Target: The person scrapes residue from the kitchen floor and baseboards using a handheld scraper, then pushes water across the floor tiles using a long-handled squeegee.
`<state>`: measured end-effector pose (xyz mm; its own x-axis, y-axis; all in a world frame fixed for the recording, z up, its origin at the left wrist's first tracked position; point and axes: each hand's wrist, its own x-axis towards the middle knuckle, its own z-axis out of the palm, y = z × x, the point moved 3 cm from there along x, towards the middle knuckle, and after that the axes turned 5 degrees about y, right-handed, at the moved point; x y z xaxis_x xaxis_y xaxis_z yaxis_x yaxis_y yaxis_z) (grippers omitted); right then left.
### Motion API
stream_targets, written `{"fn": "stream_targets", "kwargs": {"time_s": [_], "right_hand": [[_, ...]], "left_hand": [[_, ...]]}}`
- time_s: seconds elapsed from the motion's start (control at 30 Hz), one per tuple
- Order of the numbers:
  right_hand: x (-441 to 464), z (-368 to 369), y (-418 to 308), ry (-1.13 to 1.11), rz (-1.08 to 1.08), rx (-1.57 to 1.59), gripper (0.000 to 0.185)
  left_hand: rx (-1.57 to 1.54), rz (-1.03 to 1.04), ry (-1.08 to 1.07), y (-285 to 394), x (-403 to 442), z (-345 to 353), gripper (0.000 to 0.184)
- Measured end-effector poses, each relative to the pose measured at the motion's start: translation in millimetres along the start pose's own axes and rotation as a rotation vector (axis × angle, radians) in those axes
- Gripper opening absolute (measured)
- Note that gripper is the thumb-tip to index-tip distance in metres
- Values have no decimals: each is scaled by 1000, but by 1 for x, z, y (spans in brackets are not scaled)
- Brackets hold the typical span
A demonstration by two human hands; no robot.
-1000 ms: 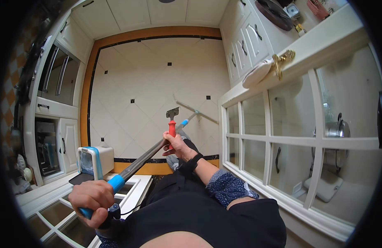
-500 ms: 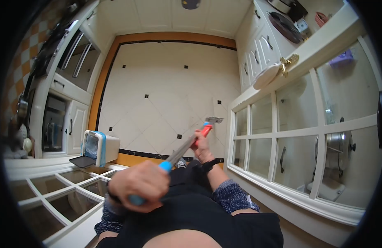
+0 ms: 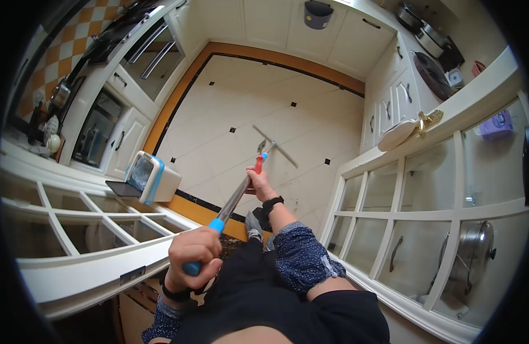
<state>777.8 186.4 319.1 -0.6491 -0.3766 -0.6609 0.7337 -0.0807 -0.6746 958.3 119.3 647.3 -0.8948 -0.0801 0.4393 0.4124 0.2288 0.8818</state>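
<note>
A floor squeegee (image 3: 233,202) with a grey pole, blue grips and a thin T-shaped bar slants away from me over the pale tiled floor (image 3: 207,109). My left hand (image 3: 194,255) is closed in a fist round the blue upper end of its pole. Farther down, my right hand (image 3: 260,184) is closed round the lower pole together with a red-handled scraper (image 3: 259,165). The scraper's small metal head points forward, beside the squeegee's bar. Part of the red handle is hidden by my fingers.
A white bin with a blue rim (image 3: 155,179) stands at the left by the doorway. Glass-paned doors flank me, one on the left (image 3: 81,269) and one on the right (image 3: 390,215). White cabinets line the room, with a grey hanging bin (image 3: 318,16) at the back.
The view has shifted, and the squeegee's bar now shows on the floor. My right hand has turned the red-handled scraper from pointing right to pointing forward. Both hands keep their hold.
</note>
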Motion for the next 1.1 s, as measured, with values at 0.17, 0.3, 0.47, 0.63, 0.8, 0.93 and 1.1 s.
{"fn": "stream_targets", "kwargs": {"time_s": [0.17, 0.3, 0.47, 0.63, 0.8, 0.93, 1.1], "right_hand": [[-27, 53, 38, -161, 49, -164, 16], [-56, 87, 76, -316, 105, -243, 17], [-114, 91, 109, -502, 197, -393, 22], [-163, 57, 122, -575, 184, -381, 24], [-148, 55, 88, -419, 197, -320, 16], [-68, 81, 49, -303, 73, -142, 13], [44, 114, 3, -152, 93, -56, 15]], "left_hand": [[37, -44, 379, 26, -66, -6, 17], [80, -16, 739, 49, -116, -9, 14], [195, -62, 977, 98, -159, -10, 27], [104, -138, 1052, 138, -172, -20, 28], [41, -64, 950, 117, -149, -26, 29], [71, -32, 914, 51, -104, -21, 31], [34, -35, 931, -56, -41, -44, 30]]}}
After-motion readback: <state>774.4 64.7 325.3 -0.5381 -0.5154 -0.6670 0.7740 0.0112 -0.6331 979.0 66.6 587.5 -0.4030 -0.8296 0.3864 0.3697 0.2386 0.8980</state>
